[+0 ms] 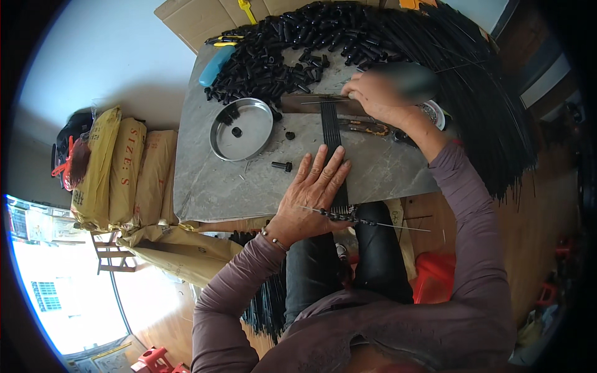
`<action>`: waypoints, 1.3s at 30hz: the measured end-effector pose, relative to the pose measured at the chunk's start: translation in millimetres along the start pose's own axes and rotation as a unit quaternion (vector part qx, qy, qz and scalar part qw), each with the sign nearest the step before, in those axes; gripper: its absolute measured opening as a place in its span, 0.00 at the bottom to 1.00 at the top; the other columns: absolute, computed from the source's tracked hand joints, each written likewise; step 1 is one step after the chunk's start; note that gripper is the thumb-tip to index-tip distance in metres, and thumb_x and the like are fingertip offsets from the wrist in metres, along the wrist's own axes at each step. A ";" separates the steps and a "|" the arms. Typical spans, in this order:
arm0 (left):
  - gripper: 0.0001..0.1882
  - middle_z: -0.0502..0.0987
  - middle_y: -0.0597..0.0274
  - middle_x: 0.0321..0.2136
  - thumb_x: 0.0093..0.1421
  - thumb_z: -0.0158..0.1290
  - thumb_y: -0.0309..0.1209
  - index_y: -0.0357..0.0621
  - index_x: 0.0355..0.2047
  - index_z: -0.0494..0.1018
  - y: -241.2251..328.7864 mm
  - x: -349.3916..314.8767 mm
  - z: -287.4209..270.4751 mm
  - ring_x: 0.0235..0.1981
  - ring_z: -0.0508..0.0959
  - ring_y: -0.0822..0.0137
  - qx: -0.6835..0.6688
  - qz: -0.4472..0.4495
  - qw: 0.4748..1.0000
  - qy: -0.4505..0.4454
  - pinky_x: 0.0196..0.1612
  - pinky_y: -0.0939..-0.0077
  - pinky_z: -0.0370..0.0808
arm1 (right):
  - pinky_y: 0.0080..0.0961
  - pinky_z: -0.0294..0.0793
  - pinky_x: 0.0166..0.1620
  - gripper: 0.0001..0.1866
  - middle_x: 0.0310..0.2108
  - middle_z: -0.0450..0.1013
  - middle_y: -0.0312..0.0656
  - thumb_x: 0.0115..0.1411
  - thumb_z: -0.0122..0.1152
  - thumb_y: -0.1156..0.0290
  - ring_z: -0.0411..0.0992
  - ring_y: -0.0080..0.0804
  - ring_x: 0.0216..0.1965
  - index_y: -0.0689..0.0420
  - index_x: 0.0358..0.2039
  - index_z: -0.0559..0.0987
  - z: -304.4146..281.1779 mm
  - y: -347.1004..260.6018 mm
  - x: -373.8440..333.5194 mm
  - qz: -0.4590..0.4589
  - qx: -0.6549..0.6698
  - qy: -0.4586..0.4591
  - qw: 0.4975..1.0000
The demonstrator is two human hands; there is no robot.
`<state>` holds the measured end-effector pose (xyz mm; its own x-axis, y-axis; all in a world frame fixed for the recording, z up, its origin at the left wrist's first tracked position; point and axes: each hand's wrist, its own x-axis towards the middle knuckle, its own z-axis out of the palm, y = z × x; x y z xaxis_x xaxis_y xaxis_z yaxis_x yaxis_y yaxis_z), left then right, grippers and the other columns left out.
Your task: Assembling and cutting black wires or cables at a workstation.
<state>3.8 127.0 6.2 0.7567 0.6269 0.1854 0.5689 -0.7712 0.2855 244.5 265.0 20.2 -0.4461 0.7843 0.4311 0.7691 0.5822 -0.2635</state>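
My left hand [316, 189] lies flat on the grey table, fingers spread over a row of thin black rods [330, 127] laid side by side. Beside its thumb, a thin metal rod strung with small black pieces [357, 219] sticks out over my lap. Beyond the rods' far end, my right hand [376, 96] is closed, its fingertips pinched at a thin metal wire [323, 101] that lies across the rods. A blurred dark patch covers part of that hand. A black bolt-shaped piece [282, 166] rests left of my left hand.
A round metal tray [214, 133] holds a small black piece. Black tubular pieces [267, 68] are heaped at the back; long black rods [479, 93] pile at right. Pliers [364, 127] and a small bowl [440, 117] lie near my right wrist. Yellow sacks [127, 168] stand left.
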 end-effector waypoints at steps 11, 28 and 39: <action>0.58 0.46 0.51 0.67 0.39 0.64 0.57 0.41 0.64 0.52 0.0 -0.1 0.1 0.68 0.43 0.48 -0.018 0.005 1.000 0.008 0.67 0.50 0.44 | 0.35 0.72 0.41 0.09 0.31 0.74 0.38 0.58 0.53 0.69 0.73 0.39 0.37 0.51 0.33 0.82 -10.0 -5.9 -0.9 0.061 -0.009 -0.059 0.996; 0.56 0.46 0.50 0.67 0.40 0.64 0.56 0.39 0.64 0.53 -1.4 -0.5 -1.9 0.68 0.44 0.47 -0.030 0.006 0.999 0.009 0.67 0.51 0.45 | 0.35 0.71 0.40 0.09 0.32 0.75 0.40 0.57 0.53 0.71 0.73 0.39 0.36 0.56 0.34 0.81 -1.5 -5.7 20.3 0.047 -0.022 -0.098 0.994; 0.56 0.48 0.47 0.66 0.37 0.65 0.54 0.38 0.63 0.55 -6.0 7.6 0.0 0.68 0.46 0.45 -0.042 0.035 0.998 0.017 0.67 0.53 0.47 | 0.37 0.71 0.41 0.07 0.32 0.75 0.43 0.56 0.54 0.71 0.73 0.43 0.38 0.59 0.31 0.78 0.3 -13.6 17.3 0.098 -0.027 -0.090 0.991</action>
<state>6.1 136.4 5.9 0.7817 0.5761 0.2391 0.4848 -0.8023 0.3483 226.2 270.7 31.0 -0.3561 0.9094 0.2149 0.8699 0.4066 -0.2792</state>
